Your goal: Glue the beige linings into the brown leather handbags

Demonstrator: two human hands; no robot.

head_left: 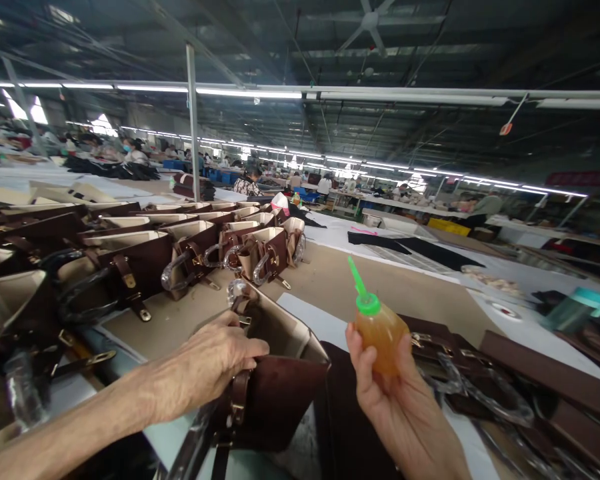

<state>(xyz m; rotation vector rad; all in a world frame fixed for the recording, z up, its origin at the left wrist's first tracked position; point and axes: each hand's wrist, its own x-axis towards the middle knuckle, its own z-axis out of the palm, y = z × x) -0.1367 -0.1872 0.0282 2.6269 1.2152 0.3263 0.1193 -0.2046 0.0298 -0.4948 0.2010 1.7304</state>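
My left hand (pixel 223 353) grips the upper edge of a dark brown handbag (pixel 285 393), thumb over the rim. The bag stands upright with its mouth open, showing a cream lining (pixel 280 327). A strap with a gold-coloured buckle (pixel 237 403) hangs on its near side. In my right hand (pixel 395 393) is a squeeze bottle (pixel 380 333) of amber liquid, held up to the right of the bag. Its green cap and nozzle (pixel 360 287) point up and to the left, apart from the bag.
Several similar brown handbags (pixel 130 267) with plastic-wrapped handles crowd the table at left. More brown bag pieces (pixel 480 373) lie at right, near a teal-lidded container (pixel 580 310). Black material (pixel 420 250) lies farther back on the table. People (pixel 247 181) are at other tables beyond.
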